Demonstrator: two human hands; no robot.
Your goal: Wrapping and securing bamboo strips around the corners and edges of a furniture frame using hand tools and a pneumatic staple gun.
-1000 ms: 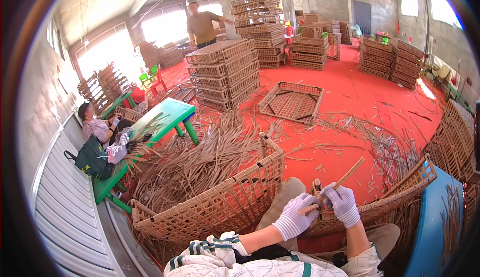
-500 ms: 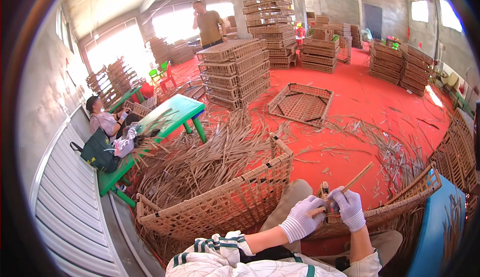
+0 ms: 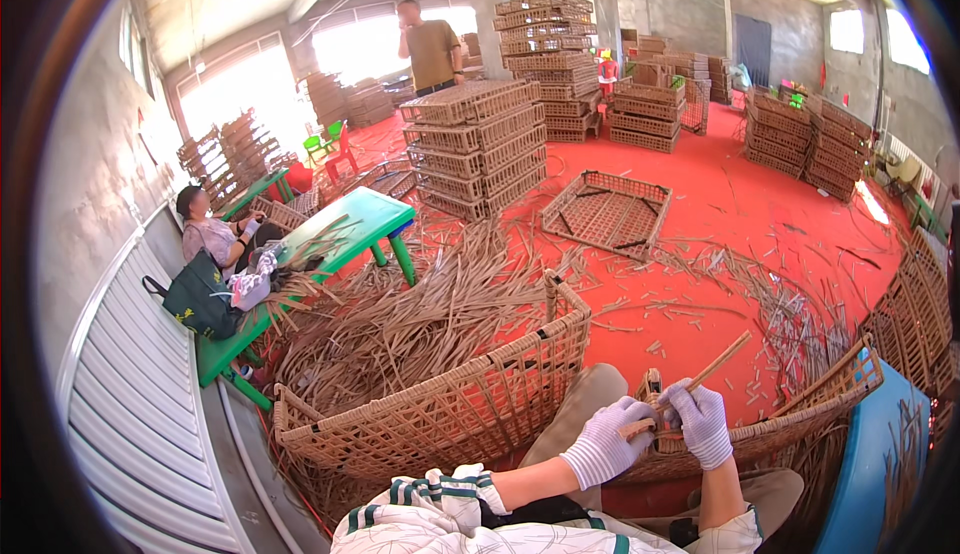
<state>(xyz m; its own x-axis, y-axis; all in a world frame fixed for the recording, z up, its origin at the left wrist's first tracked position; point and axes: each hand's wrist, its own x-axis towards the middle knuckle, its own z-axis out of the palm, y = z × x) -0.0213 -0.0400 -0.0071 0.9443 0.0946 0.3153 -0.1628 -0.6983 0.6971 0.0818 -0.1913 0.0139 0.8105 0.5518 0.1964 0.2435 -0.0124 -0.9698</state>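
Red floor (image 3: 715, 204) strewn w/ scraps (image 3: 790, 314). L hand (image 3: 604, 446) clenched on stubby cane end (image 3: 637, 428), R hand (image 3: 702, 422) pinching long cane strip (image 3: 722, 358), both at L end of wicker basket (image 3: 765, 440); cane heap (image 3: 400, 324) beyond, basket stacks (image 3: 475, 154) in bkgd.

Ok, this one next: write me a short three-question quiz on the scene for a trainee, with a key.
1. True or false: the person's left hand and right hand both wear white-and-lilac striped knit gloves.

2. Multiple choice: the thin, straight brown strip slants up from
A) the left hand
B) the right hand
C) neither hand

3. Fill the gap: the shiny green rectangular table stands on the person's ____ side.

Key: 1. True. 2. B, the right hand. 3. left.
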